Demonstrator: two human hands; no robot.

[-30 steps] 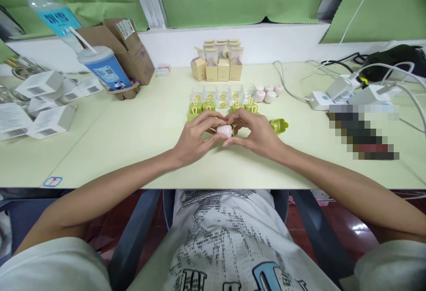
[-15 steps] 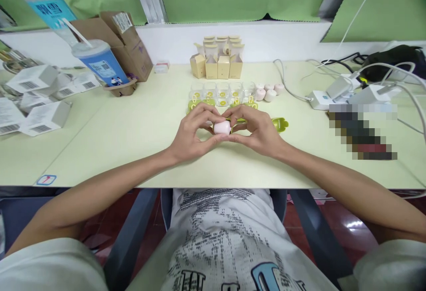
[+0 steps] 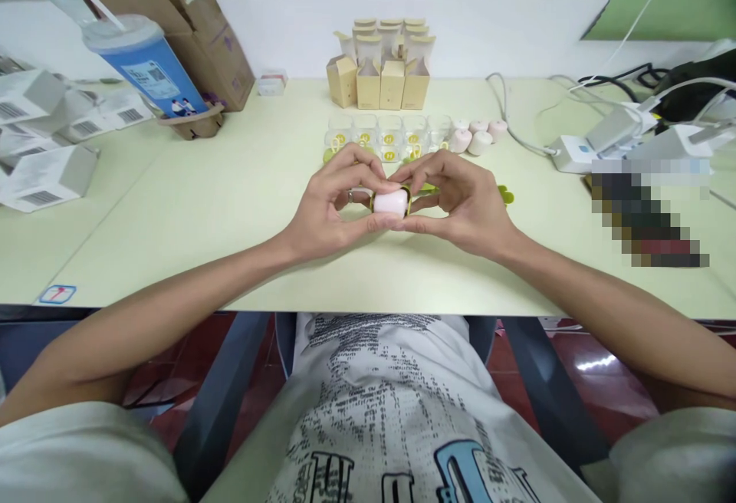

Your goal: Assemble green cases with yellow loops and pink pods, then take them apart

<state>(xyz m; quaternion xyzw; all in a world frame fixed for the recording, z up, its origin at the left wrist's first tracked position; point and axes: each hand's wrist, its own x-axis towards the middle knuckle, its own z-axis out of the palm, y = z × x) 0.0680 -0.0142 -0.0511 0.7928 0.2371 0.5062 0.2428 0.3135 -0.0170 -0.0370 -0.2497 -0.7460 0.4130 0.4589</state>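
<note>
Both my hands meet over the middle of the pale green table (image 3: 230, 204). My left hand (image 3: 327, 208) and my right hand (image 3: 460, 204) pinch one small pink rounded piece (image 3: 391, 202) between fingertips and thumbs, with a green-yellow part showing at its edges. Behind my hands stands a row of clear little cases (image 3: 388, 133) with green and yellow pieces. Three more pink pieces (image 3: 477, 137) lie to the right of that row. A green part (image 3: 506, 195) peeks out beside my right hand.
Small beige cartons (image 3: 382, 66) stand at the table's back. A blue cup with a straw (image 3: 143, 66) and brown cardboard boxes (image 3: 201, 27) are at the back left, white labelled boxes (image 3: 40, 173) at far left. A white power strip and cables (image 3: 580, 150) lie right.
My hands stayed together on the pink piece and lifted it slightly toward me. The view tilted down, so the table's things sit higher in the picture.
</note>
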